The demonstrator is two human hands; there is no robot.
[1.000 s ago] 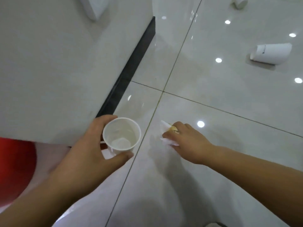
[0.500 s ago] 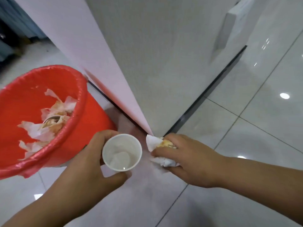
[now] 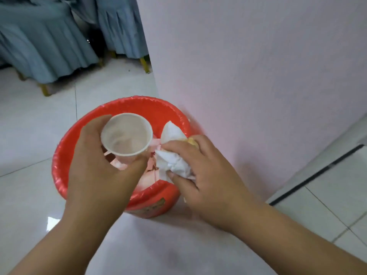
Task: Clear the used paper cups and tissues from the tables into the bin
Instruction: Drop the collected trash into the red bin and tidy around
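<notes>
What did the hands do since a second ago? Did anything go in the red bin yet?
The right hand lifted the tissue off the floor and carried it over the red bin. The left hand brought the paper cup over the bin too. Unchanged: each hand still holds its thing, so neither has been dropped in yet.

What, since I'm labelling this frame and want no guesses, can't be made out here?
Head view, bin contents: mostly covered by the left hand, paper cup, right hand and tissue.
Head view, yellow bit in the tissue: wrapped, only a sliver shows.
Head view, label on the bin's wall: too blurred to read.
Head view, draped chairs: cut off by the top edge.
</notes>
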